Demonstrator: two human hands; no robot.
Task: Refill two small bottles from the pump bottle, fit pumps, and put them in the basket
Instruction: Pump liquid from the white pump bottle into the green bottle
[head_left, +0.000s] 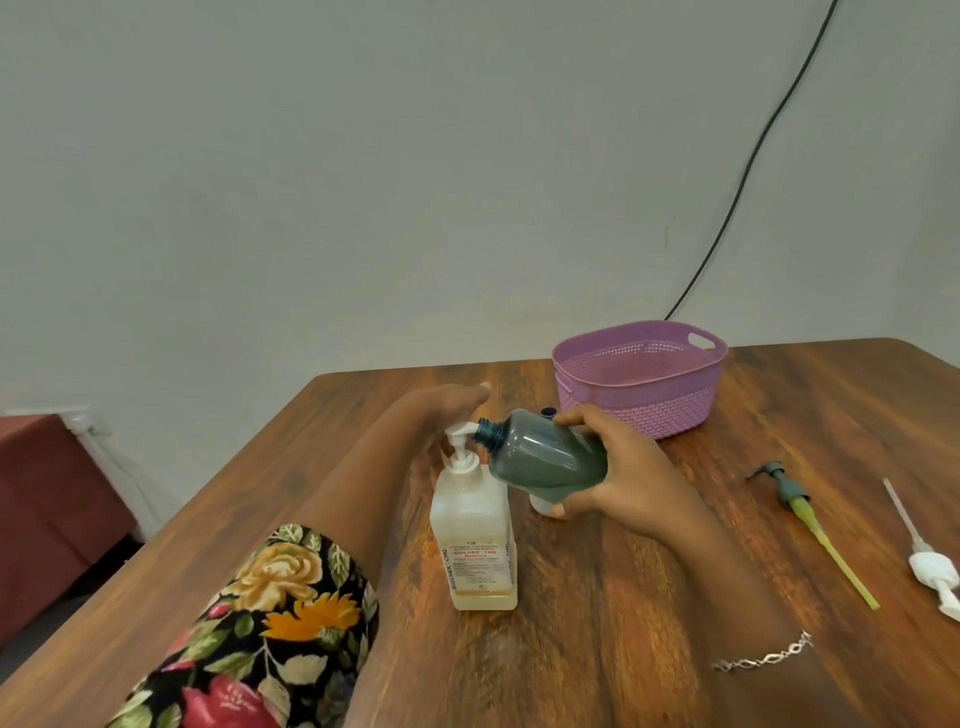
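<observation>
Centre frame: right hand (618, 467) grips tilted green bottle (545, 457), mouth at pump bottle (475, 530) nozzle; left hand (447, 405) flat, fingers straight, above pump head.

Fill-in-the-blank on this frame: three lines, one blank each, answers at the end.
1. The right hand grips the teal bottle, neck at the nozzle of the pump bottle, which stands ____ on the table.
2. The dark pump and the white pump both lie to the ____ of that hand.
3. The basket holds ____ bottles.
Missing: upright; right; no.
</observation>
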